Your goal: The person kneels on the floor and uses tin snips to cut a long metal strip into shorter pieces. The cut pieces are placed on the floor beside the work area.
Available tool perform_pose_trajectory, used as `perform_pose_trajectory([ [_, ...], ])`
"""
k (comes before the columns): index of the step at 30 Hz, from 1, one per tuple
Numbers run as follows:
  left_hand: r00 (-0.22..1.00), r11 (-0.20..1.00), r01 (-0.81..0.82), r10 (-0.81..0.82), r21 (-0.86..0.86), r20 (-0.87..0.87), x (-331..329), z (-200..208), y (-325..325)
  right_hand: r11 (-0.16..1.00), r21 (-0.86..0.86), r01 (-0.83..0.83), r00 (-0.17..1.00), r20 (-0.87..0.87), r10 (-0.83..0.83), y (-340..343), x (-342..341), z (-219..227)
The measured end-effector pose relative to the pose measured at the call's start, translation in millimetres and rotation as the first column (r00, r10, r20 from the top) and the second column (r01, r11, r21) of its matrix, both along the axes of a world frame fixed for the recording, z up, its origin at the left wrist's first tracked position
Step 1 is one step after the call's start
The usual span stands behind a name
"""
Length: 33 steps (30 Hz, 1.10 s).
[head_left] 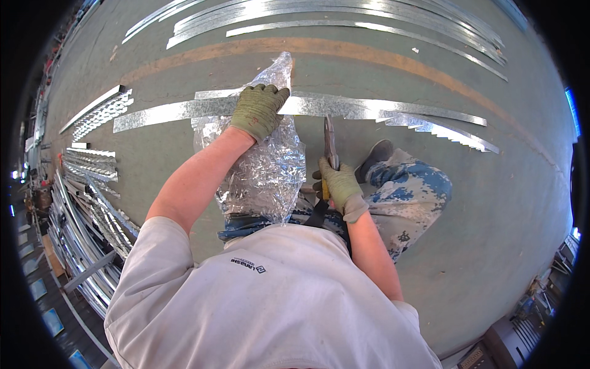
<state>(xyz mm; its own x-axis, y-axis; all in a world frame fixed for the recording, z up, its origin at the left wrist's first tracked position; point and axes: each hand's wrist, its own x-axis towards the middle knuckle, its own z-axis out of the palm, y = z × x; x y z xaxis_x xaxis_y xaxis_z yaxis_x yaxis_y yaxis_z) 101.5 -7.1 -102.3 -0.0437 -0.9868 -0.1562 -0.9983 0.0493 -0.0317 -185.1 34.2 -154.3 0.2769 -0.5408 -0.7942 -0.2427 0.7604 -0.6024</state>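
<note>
A long, shiny galvanized metal strip (166, 113) runs crosswise in front of me, with other strips overlapping it toward the right. My left hand (261, 111), in a green work glove, is closed over the strip at its middle. Crinkled clear plastic film (264, 169) hangs from beneath that hand toward my lap, and a tip of it rises beyond the strip. In my gloved right hand (341, 184) is a pair of tin snips (330, 142) with a yellow handle. The jaws point away from me, at the near edge of the strips; whether they touch metal I cannot tell.
Several long metal strips (369, 9) lie across the floor at the far side. Stacked toothed metal pieces (101, 114) and a heap of metal profiles (86, 234) are at the left. My bent leg (409, 197) and dark shoe (376, 158) stand right of the snips.
</note>
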Motion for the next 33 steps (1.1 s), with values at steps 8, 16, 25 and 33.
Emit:
perform_pose_trajectory([
  [8, 0.999, 0.998, -0.019, 0.021, 0.052, -0.026, 1, 1, -5, 0.986, 0.122, 0.112, 0.978, 0.163, -0.132, 5, 4, -3],
  [16, 0.995, 0.998, -0.066, 0.067, 0.025, -0.077, -1, -2, -7, 0.922, 0.374, 0.103, 0.777, 0.548, -0.309, 0, -16, -1],
  [25, 0.973, 0.984, -0.083, 0.047, -0.157, -0.226, -8, -7, -11, 0.765, 0.634, -0.111, 0.385, 0.737, -0.555, -12, -36, 15],
  [33, 0.972, 0.969, -0.046, -0.013, -0.244, -0.234, -8, -6, -11, 0.766, 0.620, -0.170, 0.208, 0.782, -0.588, -2, -36, 8],
])
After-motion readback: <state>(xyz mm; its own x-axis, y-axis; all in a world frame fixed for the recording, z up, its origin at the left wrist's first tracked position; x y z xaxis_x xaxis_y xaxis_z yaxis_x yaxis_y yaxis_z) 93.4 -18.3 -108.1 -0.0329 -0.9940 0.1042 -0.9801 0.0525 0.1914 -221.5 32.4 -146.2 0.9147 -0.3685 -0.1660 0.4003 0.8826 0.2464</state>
